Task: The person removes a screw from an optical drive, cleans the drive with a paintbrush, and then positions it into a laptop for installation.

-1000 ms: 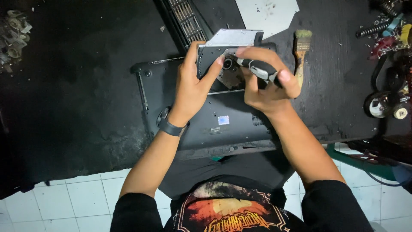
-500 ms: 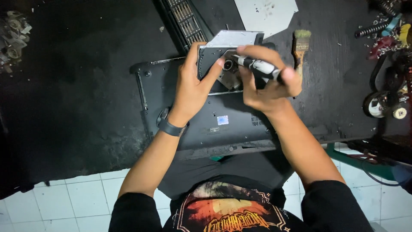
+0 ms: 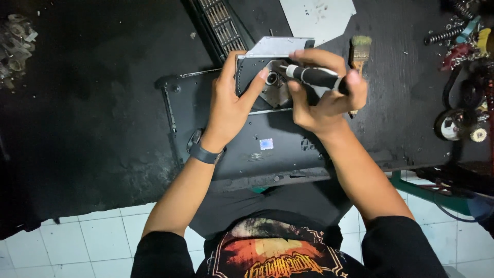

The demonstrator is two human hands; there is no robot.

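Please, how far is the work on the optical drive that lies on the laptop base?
Done: the optical drive is out and lies on the upturned laptop base. In hand: the left hand steadies the drive while the right hand holds a screwdriver with its tip at the drive's hub. Left: the drive's metal cover looks still in place.

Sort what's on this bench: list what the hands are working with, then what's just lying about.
In use:
left hand
right hand
screwdriver
optical drive
upturned laptop

Lying about:
paintbrush
keyboard strip
white sheet
springs and parts
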